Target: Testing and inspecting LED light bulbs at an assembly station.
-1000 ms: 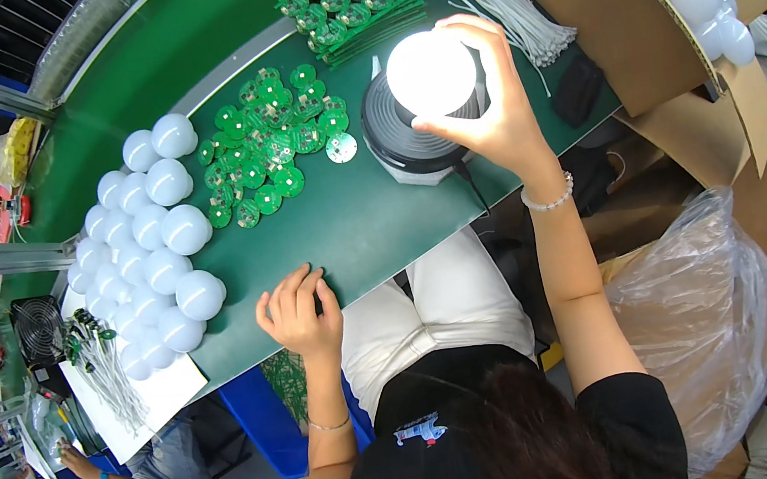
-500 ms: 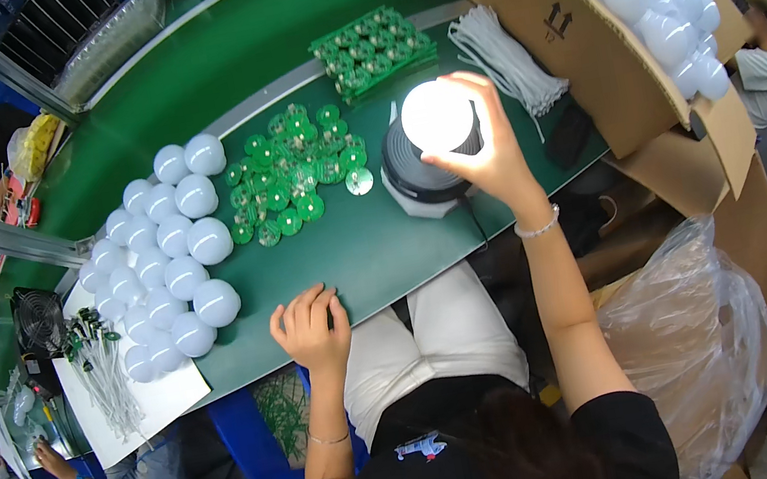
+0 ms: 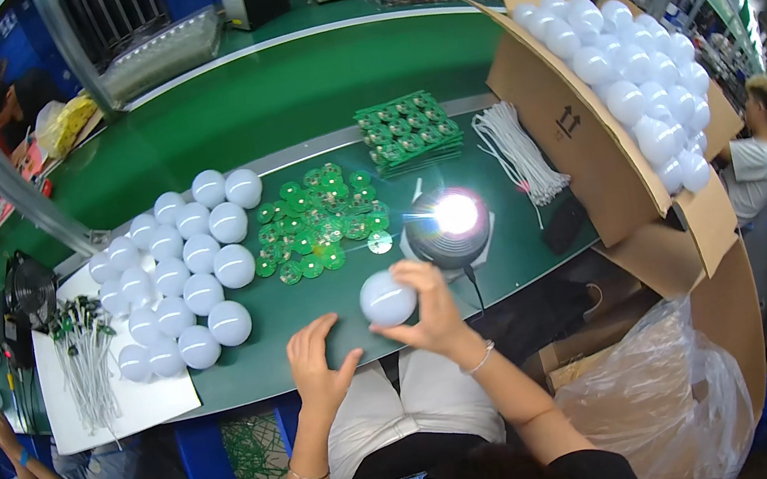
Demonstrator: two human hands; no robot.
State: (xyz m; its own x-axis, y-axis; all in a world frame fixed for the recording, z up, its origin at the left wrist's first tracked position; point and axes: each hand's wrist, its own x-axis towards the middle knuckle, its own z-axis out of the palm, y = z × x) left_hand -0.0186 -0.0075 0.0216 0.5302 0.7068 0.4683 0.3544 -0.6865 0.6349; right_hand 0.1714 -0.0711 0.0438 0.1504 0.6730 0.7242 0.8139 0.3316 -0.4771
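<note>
My right hand (image 3: 431, 311) is closed around a white lamp globe (image 3: 386, 300), holding it above the front part of the green table (image 3: 312, 297). My left hand (image 3: 321, 364) is empty at the table's front edge, with thumb and fingers apart and facing the globe. Just beyond my right hand, a round black lamp (image 3: 440, 242) shines upward with a bright white light. Left of the lamp lies a spread of small round green circuit boards (image 3: 319, 220). Several more white globes (image 3: 199, 253) stand grouped on the left.
Stacked green board panels (image 3: 406, 130) lie at the back. White cables (image 3: 522, 155) rest beside a cardboard box (image 3: 540, 112) heaped with globes (image 3: 623, 62). On the left, wired parts (image 3: 88, 365) lie on a white sheet (image 3: 167, 402). Other people work across and at the sides.
My right hand has brought the globe off the lamp, down and toward me, uncovering the bright light. My left hand has shifted slightly and opened toward the globe. The view has tilted up.
</note>
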